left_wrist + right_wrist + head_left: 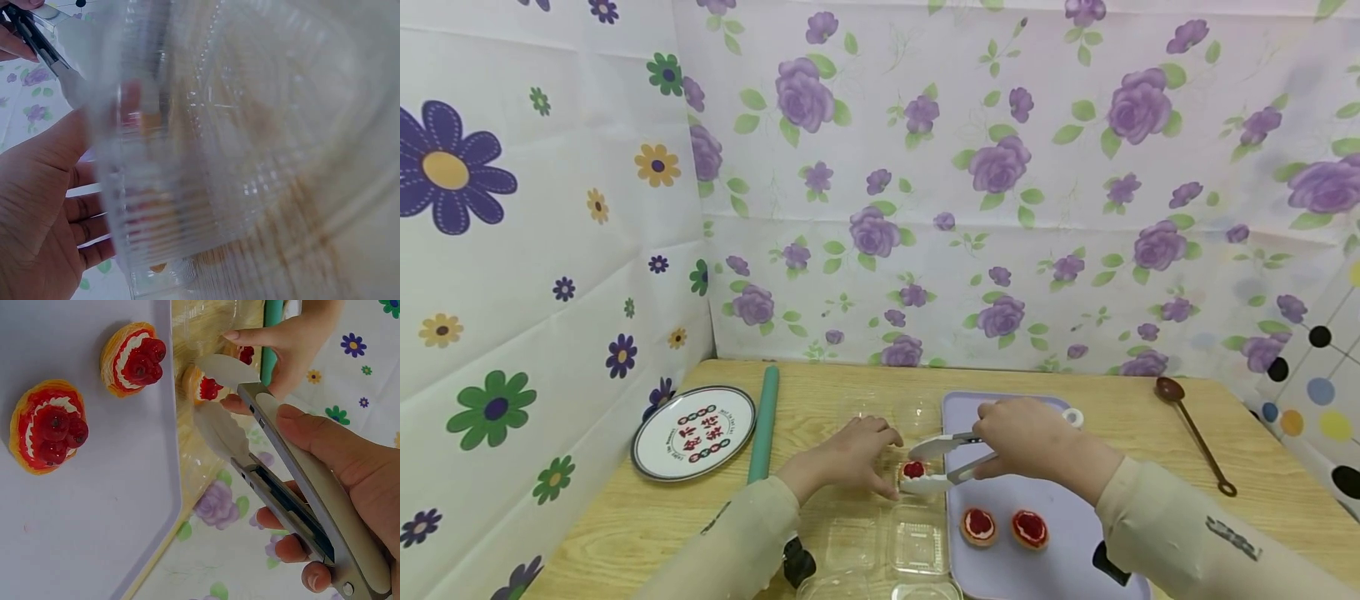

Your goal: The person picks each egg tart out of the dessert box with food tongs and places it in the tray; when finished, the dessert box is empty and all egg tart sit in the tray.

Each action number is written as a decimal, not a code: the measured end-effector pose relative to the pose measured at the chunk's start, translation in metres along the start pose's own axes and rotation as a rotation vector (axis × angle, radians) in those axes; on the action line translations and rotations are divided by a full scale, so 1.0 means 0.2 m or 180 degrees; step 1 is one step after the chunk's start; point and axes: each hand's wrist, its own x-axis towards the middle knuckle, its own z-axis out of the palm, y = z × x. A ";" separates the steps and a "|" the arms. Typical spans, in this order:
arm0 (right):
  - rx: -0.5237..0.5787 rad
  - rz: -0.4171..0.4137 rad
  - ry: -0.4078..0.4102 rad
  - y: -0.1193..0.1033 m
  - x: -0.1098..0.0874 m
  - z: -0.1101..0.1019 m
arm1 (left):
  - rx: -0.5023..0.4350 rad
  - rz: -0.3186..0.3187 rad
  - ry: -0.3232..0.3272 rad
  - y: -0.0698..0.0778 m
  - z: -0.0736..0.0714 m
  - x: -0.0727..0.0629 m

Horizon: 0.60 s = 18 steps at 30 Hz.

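Observation:
My right hand (pixel 1026 437) grips grey-handled tongs (pixel 287 462) with white scalloped heads. The parted heads stand on either side of a small tart (pixel 206 386) with a red berry topping, over the clear plastic boxes left of the tray. My left hand (pixel 853 454) is at these boxes, thumb and fingers spread beside the tart. In the left wrist view, a clear plastic box (pixel 250 125) fills much of the picture and partly hides that hand's fingertips. Another tart (pixel 245 355) shows beside the left hand in the right wrist view.
Two berry tarts (pixel 1030 530) lie on the lilac tray (pixel 1067 567). More clear boxes (pixel 919 542) stand in front of the left hand. At left are a green roll (pixel 765 425) and a white plate (pixel 658 442); a brown ladle (pixel 1198 437) lies far right.

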 end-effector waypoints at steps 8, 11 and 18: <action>-0.0061 -0.0010 -0.0069 -0.01 0.01 0.00 | 0.0040 0.0003 -0.0010 0.01 0.00 0.00; -0.0096 -0.0015 -0.0059 -0.01 0.00 0.00 | 0.0024 0.0003 -0.0014 0.02 -0.01 0.00; -0.0133 -0.0014 0.0012 0.00 -0.05 0.00 | 0.0084 0.0046 0.0030 0.03 -0.01 0.00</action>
